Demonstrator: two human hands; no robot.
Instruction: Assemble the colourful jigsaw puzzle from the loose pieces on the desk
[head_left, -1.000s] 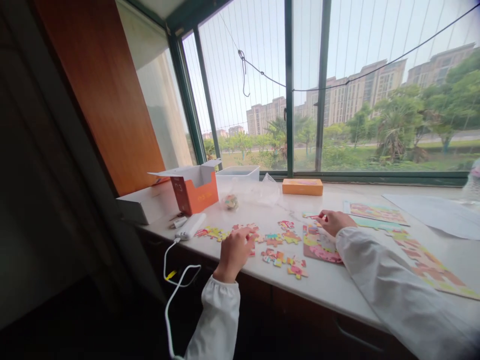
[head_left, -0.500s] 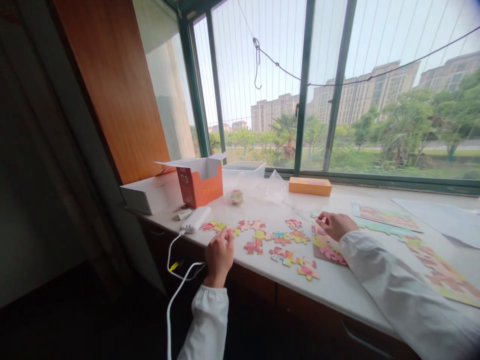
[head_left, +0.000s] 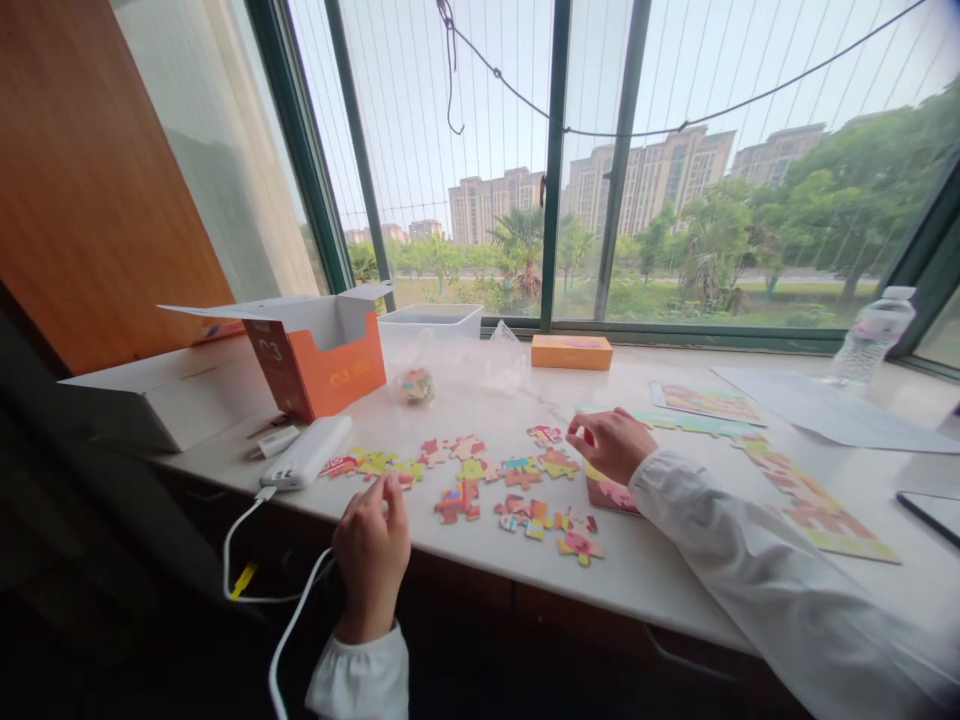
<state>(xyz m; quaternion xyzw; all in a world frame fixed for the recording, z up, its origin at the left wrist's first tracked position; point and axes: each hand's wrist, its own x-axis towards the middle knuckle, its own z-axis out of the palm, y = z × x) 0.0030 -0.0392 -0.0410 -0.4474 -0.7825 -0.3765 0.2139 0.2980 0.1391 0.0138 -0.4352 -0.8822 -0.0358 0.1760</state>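
My left hand (head_left: 373, 555) is at the counter's front edge, its fingers curled in and pressed together. Near its fingertips lie yellow and red puzzle pieces (head_left: 379, 463); whether it pinches one is hidden. My right hand (head_left: 611, 442) hovers over the counter with bent fingers drawn together, and I cannot make out anything between them. Just left of it lies a small red and white puzzle piece (head_left: 544, 435). Under its wrist is a pink picture card or box (head_left: 609, 492), partly covered. Several loose pieces (head_left: 525, 514) spread between the hands. A joined puzzle border (head_left: 817, 495) lies to the right.
An orange open carton (head_left: 330, 365), a white power bank (head_left: 309, 452) with cable and a clear plastic bin (head_left: 431, 322) stand left. Behind are an orange box (head_left: 571, 352) and a plastic bag (head_left: 504, 360). A reference picture (head_left: 705, 402), paper (head_left: 832, 405) and a water bottle (head_left: 870, 335) are right.
The view has turned to the right, so everything sits farther left and the water bottle now shows. Both hands keep nearly the same pose; the right stays close above the pieces.
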